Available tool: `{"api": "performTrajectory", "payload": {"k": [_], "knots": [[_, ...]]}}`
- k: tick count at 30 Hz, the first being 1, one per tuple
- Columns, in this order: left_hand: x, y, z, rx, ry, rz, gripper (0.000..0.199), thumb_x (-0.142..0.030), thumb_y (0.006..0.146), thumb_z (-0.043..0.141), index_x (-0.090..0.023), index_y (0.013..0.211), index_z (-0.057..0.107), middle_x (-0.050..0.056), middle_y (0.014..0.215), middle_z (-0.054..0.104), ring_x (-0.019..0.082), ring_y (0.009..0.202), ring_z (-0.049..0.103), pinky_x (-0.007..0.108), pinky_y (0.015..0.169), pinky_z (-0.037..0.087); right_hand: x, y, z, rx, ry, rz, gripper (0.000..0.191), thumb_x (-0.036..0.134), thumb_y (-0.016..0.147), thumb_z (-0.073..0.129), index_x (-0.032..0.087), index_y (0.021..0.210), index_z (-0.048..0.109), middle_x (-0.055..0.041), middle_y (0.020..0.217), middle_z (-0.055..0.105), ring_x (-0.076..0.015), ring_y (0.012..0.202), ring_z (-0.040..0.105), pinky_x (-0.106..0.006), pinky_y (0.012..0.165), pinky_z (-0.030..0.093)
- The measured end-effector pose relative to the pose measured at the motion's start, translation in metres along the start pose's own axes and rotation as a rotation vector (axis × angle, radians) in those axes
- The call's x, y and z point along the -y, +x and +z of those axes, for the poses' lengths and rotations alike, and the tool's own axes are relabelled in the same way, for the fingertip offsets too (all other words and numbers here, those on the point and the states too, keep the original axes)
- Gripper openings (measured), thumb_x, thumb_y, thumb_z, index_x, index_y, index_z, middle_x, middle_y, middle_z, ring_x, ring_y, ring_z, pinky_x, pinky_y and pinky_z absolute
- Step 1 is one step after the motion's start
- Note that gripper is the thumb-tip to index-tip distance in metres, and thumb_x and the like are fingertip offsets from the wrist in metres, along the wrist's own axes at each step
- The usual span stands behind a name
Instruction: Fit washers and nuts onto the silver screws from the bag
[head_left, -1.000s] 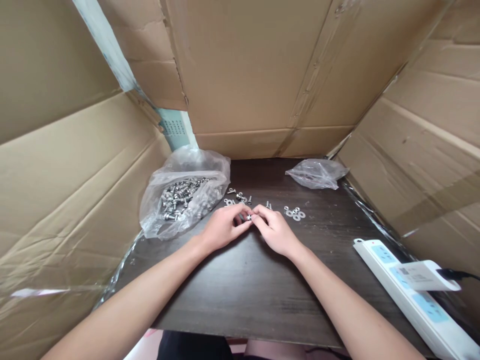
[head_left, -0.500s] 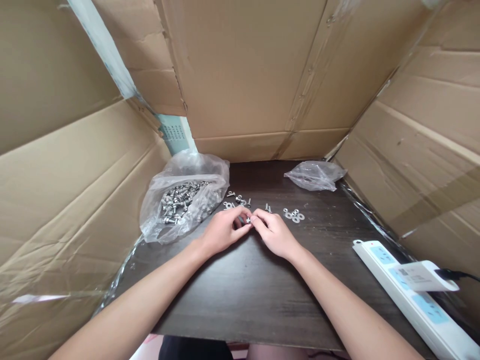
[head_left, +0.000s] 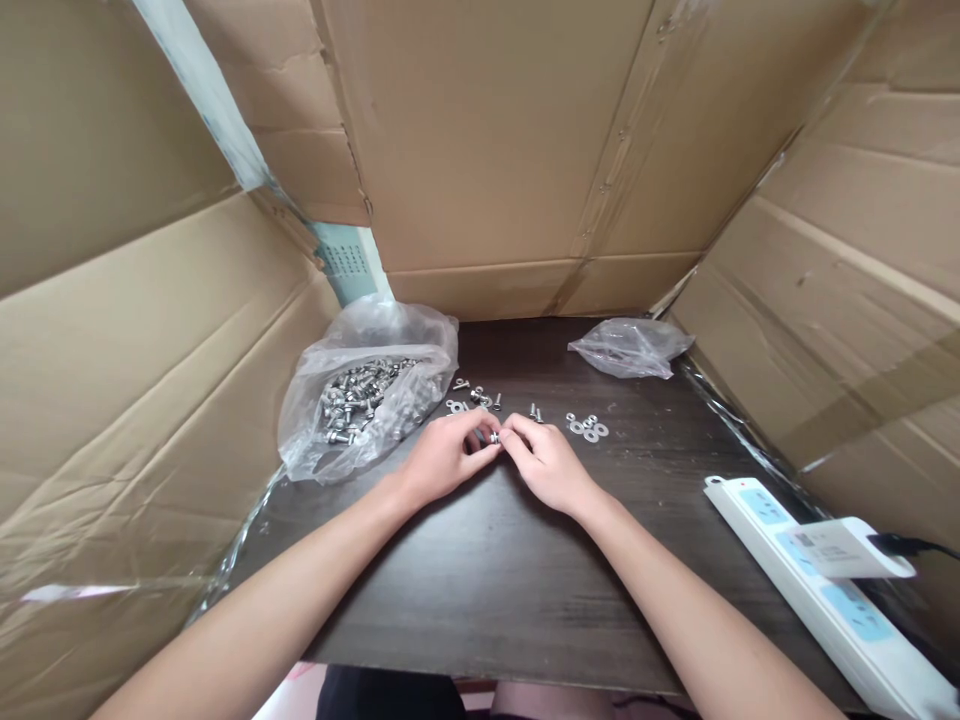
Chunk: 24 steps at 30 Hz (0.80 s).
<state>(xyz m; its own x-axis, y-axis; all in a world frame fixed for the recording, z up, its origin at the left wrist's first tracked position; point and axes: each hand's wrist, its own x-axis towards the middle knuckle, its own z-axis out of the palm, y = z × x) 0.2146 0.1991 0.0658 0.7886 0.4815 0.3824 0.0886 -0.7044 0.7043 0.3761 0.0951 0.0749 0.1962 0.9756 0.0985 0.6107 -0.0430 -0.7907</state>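
Note:
Between my fingertips, over the dark table (head_left: 480, 590), is a small metal fastener (head_left: 494, 437), possibly a bolt with a nut or washer. My left hand (head_left: 444, 458) pinches it from the left with thumb and fingers. The fingertips of my right hand (head_left: 546, 464) close on its right end, so the two hands meet. Just beyond them lie loose bolts and washers (head_left: 457, 407), and two upright bolts (head_left: 535, 412) stand behind my right hand. A group of washers and nuts (head_left: 590, 430) rests to its right.
An open plastic bag (head_left: 300, 430) full of metal bolts lies at the left. Another clear bag (head_left: 631, 347) is at the back right. A white power strip (head_left: 795, 590) with a plugged-in adapter (head_left: 851, 548) runs along the right. Cardboard walls (head_left: 495, 140) surround the table.
Both hands stay together around the fastener, with only slight finger movement. The whole view has shifted very slightly.

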Motion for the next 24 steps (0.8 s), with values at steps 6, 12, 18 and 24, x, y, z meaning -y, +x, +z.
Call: {"api": "performTrajectory", "payload": {"k": [6,12,18,24], "knots": [[0.0013,-0.0012,0.0009,0.007,0.001,0.007,0.01,-0.023,0.092,0.067,-0.02,0.102,0.067,-0.003,0.09,0.07,0.008,0.067,0.061,0.019,0.066,0.048,0.0,-0.0002,-0.0005,0.006,0.031,0.004,0.017,0.035,0.094,0.046,0.022,0.09,0.055,0.0013,0.072,0.058,-0.0159,0.068,0.051,-0.029,0.068,0.034],[0.0015,-0.0021,0.0016,0.017,-0.014,-0.008,0.015,-0.023,0.091,0.067,-0.02,0.105,0.065,-0.002,0.089,0.07,0.008,0.066,0.062,0.02,0.066,0.05,-0.0009,0.0001,0.0007,0.026,-0.094,0.013,0.033,0.041,0.1,0.035,0.021,0.075,0.044,0.0006,0.068,0.053,-0.0159,0.064,0.045,-0.03,0.066,0.029],[0.0006,-0.0002,0.0014,0.005,-0.031,-0.027,0.014,-0.022,0.091,0.067,-0.02,0.104,0.063,-0.002,0.092,0.071,0.009,0.069,0.064,0.02,0.067,0.05,-0.0019,-0.0011,0.0002,0.02,0.011,-0.031,0.022,0.038,0.097,0.044,0.022,0.086,0.054,0.0012,0.072,0.057,-0.016,0.068,0.05,-0.029,0.068,0.033],[-0.0014,0.0001,0.0018,0.007,-0.03,-0.047,0.013,-0.023,0.091,0.067,-0.02,0.103,0.064,-0.003,0.091,0.072,0.008,0.068,0.065,0.019,0.065,0.05,-0.0027,0.0001,0.0027,-0.032,-0.019,-0.024,0.02,0.035,0.094,0.046,0.021,0.082,0.055,0.0016,0.067,0.054,-0.0149,0.062,0.047,-0.028,0.064,0.032]]}}
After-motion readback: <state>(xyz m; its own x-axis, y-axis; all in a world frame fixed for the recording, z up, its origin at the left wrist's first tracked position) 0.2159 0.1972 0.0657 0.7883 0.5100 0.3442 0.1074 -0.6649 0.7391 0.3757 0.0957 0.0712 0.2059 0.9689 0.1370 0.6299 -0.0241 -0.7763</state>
